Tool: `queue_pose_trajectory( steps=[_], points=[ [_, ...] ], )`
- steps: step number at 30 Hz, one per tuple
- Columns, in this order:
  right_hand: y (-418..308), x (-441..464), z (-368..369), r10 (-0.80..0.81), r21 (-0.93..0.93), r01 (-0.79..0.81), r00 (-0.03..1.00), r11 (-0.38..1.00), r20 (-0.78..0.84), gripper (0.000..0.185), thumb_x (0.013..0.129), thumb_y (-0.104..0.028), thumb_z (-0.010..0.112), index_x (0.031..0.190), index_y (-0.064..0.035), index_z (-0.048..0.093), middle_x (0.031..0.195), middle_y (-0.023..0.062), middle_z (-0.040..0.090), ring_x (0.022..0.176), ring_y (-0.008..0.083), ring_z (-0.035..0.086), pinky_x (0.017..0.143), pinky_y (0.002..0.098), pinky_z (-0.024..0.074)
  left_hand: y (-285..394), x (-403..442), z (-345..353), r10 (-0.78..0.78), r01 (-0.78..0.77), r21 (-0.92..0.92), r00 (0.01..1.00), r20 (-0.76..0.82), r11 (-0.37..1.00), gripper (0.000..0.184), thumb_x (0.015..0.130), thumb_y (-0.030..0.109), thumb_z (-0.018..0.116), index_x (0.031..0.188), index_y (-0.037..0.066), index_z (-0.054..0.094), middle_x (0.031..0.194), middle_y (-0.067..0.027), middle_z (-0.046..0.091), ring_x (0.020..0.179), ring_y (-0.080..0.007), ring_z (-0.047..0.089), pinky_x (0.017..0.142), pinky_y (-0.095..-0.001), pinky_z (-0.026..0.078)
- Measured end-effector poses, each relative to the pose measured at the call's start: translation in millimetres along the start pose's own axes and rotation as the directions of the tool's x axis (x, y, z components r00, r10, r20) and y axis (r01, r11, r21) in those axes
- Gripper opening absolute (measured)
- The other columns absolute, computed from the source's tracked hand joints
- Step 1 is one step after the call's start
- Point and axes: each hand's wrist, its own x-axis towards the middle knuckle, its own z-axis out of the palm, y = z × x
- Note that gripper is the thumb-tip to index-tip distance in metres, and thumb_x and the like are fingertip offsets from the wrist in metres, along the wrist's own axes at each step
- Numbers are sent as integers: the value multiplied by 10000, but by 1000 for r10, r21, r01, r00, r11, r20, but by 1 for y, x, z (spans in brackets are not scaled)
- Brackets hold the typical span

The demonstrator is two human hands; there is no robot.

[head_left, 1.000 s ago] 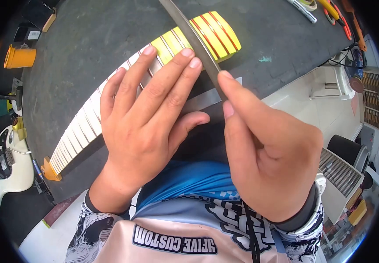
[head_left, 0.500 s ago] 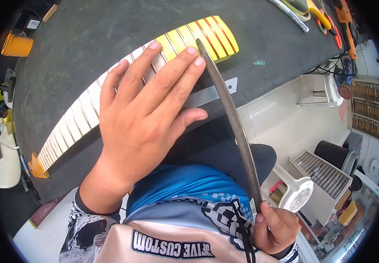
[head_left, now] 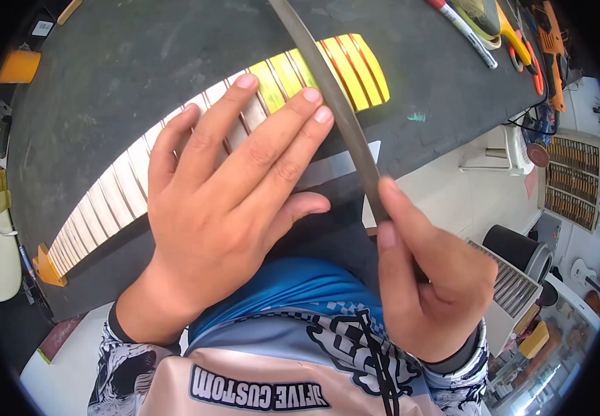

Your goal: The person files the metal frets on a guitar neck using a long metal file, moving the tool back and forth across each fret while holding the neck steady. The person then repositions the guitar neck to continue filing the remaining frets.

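Observation:
A guitar neck (head_left: 99, 197) lies slanted across the dark work mat, its fretboard covered between the frets with whitish strips and, toward the upper right, yellow tape (head_left: 283, 75). My left hand (head_left: 220, 187) rests flat on the neck, fingers spread over the strips and index fingertip near the yellow part. A long, narrow metal file (head_left: 345, 111) crosses the yellow end beside those fingertips. Its near end is gripped by my right hand (head_left: 442, 284), thumb and fingers closed round it. A small orange-brown block (head_left: 50, 265) sits at the neck's thin end.
A flat metal strip (head_left: 338, 166) lies under my left fingers' side near the mat's edge. Markers (head_left: 477, 45) and red-handled scissors (head_left: 537, 73) are at the upper right. A white guitar body (head_left: 0, 256) stands at left, an orange cup (head_left: 19, 67) above it.
My right hand has moved up and forward, sliding the file farther across the neck so its tip passes beyond the far side. My left hand stays on the neck; the view shifted slightly.

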Motion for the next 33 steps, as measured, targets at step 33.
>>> queue_pose_trajectory(
  steps=[33],
  points=[
    [6,-137,-38,26,-99,-24,999,995,24,473,763,59,696,1226,-30,721,622,87,612,487,239,585,513,305,481,4,3,0,33,-33,27,999,-6,999,664,888,552,631,1370,96,656,1387,-57,650,1333,-326,546,1074,-436,390]
  ],
)
